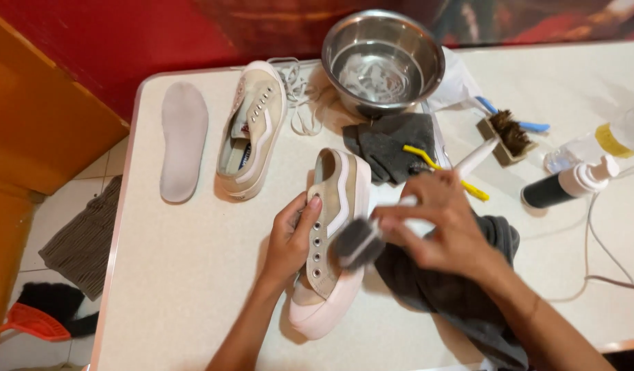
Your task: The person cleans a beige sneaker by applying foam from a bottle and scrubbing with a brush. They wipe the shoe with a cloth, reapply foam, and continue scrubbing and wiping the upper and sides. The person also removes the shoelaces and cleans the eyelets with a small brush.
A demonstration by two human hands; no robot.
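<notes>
The left hand (293,237) grips a beige sneaker (330,240) by its side near the eyelets, fingers curled over the upper, thumb toward the opening; the shoe lies tilted on the pale surface (193,275), its white toe pointing toward the person. The right hand (440,223) is closed around the white handle of a brush (361,242), whose dark bristle head sits blurred against the sneaker's side by the sole. Under the right forearm lies a dark grey cloth (461,288), touching the shoe's far side.

Further back, a second sneaker (251,130) of the same kind lies without laces, a grey insole (183,141) just beside it on the left. White laces (299,96) lie between that shoe and a steel bowl (383,58) holding water. In front of the bowl sits a folded grey rag (392,144) with a yellow toothbrush (440,168) across it. To the right are a wooden brush (506,137) with dark bristles and a black pump bottle (568,185) lying on its side
</notes>
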